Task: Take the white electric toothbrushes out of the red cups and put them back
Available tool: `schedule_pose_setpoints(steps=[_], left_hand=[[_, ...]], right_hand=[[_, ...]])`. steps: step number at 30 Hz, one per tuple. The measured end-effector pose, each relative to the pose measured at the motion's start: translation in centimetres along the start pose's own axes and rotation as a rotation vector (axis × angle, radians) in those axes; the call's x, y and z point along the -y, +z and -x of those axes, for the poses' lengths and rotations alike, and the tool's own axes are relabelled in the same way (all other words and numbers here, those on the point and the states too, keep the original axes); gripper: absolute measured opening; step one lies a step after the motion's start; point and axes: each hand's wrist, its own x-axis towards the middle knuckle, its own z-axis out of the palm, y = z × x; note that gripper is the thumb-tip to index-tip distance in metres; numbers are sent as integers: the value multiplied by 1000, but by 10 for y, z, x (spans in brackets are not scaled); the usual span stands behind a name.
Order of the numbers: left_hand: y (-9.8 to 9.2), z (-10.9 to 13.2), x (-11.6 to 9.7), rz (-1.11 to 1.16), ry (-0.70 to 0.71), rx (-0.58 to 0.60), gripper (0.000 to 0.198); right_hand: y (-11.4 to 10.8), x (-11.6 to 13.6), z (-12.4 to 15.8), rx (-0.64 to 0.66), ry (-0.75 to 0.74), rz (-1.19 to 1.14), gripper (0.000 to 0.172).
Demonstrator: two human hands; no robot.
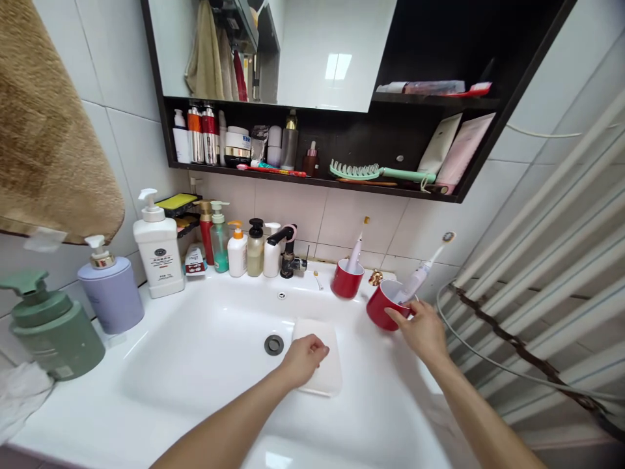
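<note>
Over the white sink basin, my left hand [305, 359] is closed with its fingers curled in; whether anything is inside it is hidden. Beneath it lies a pale rectangular pad [326, 371] in the basin. My right hand [420, 326] grips the rim of a red cup [379, 309] on the right side of the sink, thumb at the front. A white electric toothbrush [416, 281] leans out of that cup. Left of it stands another red cup [346, 283], also with an electric toothbrush [355, 254] in it.
The black faucet [289, 254] rises at the back of the sink [195, 352]. Several pump bottles line the back and left, including a green one [58, 335]. A dark cabinet [342, 133] hangs above. White radiator pipes [551, 293] stand at the right.
</note>
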Motion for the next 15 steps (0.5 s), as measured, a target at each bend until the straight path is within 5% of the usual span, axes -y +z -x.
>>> schedule_pose_setpoints(steps=[4, 8, 15], left_hand=[[-6, 3, -2, -18, 90, -161, 26], [-9, 6, -3, -33, 179, -278, 34], [-10, 0, 6, -91, 372, -258, 44]], right_hand=[[-9, 28, 39, 194, -93, -81, 16], [9, 52, 70, 346, -153, -160, 12], [49, 70, 88, 454, -175, -199, 6]])
